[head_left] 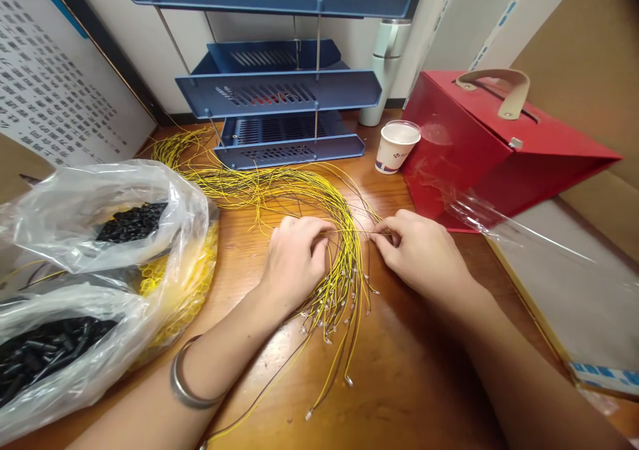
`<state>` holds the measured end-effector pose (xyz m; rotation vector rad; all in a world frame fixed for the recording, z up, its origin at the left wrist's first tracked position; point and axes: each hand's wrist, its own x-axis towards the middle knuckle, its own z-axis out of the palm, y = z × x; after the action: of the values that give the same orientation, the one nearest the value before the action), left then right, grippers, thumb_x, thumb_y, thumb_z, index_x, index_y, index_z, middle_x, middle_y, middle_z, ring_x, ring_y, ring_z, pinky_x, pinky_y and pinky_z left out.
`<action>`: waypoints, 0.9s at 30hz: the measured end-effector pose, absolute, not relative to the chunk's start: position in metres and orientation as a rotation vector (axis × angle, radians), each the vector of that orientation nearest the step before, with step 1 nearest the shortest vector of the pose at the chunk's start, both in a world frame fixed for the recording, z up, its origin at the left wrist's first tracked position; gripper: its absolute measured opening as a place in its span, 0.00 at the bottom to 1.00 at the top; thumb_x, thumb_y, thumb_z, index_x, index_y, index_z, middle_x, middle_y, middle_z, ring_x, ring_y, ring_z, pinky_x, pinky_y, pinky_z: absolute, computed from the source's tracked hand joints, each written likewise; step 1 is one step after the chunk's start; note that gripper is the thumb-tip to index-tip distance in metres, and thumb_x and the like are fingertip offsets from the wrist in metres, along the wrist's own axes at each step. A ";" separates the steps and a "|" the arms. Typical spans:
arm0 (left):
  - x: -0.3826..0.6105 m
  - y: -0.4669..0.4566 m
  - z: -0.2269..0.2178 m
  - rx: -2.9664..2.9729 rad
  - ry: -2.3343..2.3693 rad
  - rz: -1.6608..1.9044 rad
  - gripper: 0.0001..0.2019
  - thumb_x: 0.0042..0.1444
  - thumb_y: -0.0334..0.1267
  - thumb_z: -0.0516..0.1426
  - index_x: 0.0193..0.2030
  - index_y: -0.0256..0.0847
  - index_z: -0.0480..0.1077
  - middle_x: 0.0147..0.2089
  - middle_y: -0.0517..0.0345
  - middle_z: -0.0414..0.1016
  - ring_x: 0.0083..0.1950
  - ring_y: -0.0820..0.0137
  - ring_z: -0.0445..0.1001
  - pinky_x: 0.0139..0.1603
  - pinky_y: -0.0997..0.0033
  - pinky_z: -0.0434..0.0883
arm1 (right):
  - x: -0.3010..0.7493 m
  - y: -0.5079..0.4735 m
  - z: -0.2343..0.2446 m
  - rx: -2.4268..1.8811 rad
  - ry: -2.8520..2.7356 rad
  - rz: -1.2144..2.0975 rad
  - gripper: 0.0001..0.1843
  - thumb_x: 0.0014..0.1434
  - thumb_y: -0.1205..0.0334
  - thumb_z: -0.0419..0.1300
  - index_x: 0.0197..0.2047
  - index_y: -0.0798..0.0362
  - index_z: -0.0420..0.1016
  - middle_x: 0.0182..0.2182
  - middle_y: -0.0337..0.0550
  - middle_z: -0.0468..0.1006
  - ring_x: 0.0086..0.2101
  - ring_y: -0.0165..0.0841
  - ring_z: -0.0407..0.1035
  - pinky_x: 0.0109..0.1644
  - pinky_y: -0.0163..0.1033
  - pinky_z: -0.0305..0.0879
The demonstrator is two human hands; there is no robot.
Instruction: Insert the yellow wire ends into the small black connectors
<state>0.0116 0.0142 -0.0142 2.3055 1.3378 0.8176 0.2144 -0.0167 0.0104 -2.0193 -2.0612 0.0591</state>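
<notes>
A thick bundle of thin yellow and dark wires curves across the wooden table, its ends tipped with small clear pieces. My left hand is on the left of the curve, thumb and forefinger closed in a pinch on a yellow wire. On the other side, my right hand also pinches thin wire between thumb and fingertips. A single strand seems to stretch between the two hands across the bundle. The exact tips in the fingers are too small to make out. A metal bangle circles my left wrist.
Plastic bags with short black tubes and yellow pieces stand on the left. Behind the wires is a blue tiered rack. A paper cup, a pale green bottle and a red box are at the right.
</notes>
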 end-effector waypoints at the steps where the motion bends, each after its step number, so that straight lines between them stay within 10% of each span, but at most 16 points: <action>1: 0.012 0.014 -0.014 2.303 1.338 0.829 0.11 0.57 0.29 0.54 0.43 0.45 0.74 0.45 0.58 0.80 0.46 0.60 0.70 0.48 0.57 0.65 | 0.215 -0.016 0.010 -2.068 -2.035 0.034 0.11 0.60 0.58 0.57 0.33 0.50 0.79 0.32 0.45 0.77 0.30 0.37 0.70 0.31 0.40 0.56; 9: 0.013 0.013 -0.015 2.318 1.347 0.821 0.04 0.57 0.34 0.56 0.35 0.44 0.72 0.36 0.57 0.79 0.41 0.61 0.71 0.44 0.58 0.66 | 0.222 -0.013 0.007 -2.273 -1.795 -0.019 0.14 0.59 0.54 0.55 0.29 0.49 0.79 0.29 0.49 0.81 0.30 0.45 0.73 0.30 0.42 0.55; 27: 0.006 0.026 -0.022 2.337 1.369 0.758 0.20 0.57 0.30 0.53 0.57 0.39 0.64 0.66 0.44 0.66 0.69 0.51 0.58 0.69 0.39 0.53 | 0.202 -0.007 -0.006 -1.756 -1.938 0.120 0.13 0.60 0.60 0.56 0.47 0.52 0.73 0.20 0.36 0.70 0.22 0.31 0.64 0.31 0.36 0.57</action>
<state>0.0057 0.0262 -0.0223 2.3368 1.3695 0.7583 0.2024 -0.0074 -0.0061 -1.7563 -1.9384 0.1202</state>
